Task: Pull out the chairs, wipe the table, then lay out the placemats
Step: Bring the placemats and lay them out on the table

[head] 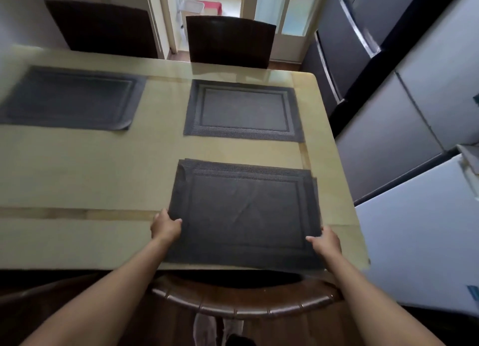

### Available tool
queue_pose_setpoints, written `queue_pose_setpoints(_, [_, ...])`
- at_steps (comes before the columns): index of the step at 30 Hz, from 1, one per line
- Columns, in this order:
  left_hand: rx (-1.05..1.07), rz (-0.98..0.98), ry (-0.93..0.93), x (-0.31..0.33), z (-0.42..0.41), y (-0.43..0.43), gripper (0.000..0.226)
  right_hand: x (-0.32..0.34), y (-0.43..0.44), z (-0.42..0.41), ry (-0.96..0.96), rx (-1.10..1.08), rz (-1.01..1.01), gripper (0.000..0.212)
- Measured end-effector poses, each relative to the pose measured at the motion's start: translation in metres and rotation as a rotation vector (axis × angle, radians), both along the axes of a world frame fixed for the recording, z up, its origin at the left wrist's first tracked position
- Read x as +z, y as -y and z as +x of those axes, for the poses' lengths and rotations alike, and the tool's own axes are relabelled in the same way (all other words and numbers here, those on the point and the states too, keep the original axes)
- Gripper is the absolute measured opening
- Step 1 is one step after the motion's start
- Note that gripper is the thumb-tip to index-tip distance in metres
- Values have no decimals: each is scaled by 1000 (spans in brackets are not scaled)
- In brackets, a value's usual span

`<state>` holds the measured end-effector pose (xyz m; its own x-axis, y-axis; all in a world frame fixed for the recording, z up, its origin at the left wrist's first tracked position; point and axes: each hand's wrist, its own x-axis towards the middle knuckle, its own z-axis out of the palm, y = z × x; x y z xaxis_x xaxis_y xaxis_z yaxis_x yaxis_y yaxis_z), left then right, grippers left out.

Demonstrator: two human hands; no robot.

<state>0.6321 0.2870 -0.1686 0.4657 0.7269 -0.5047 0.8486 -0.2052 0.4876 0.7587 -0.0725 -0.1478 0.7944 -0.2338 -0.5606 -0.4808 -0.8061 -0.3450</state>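
Two placemats lie flat on the far side of the table (77, 169), while the left hand (166, 226) and right hand (326, 242) pinch the near placemat stack (243, 211), whose overhanging near edge risks sliding off if released carelessly.

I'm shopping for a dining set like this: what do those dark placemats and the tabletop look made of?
Near placemat: apparently woven vinyl or similar synthetic mesh, matte charcoal, with fine weave texture, a bordered frame pattern and a soft crease. Table: likely glass over a beige surface, glossy, since it mirrors the far chair and the doorway light. Neither is certain.
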Motion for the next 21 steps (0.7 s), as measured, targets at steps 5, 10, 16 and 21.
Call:
queue_pose_setpoints(5, [169,-40,-18,7,-3,4,50,-7,4,3,-14,-103,14,61])
queue_pose_setpoints(10, [291,-133,54,6,-6,-4,49,-45,22,17,-26,-195,59,44])
queue_pose_setpoints(16, [157,-36,98,12,-5,-5,31,2,3,8,120,20,-58,18])
queue_pose_setpoints(21, [3,107,69,16,-1,12,29,4,1,3,223,322,-232,34])
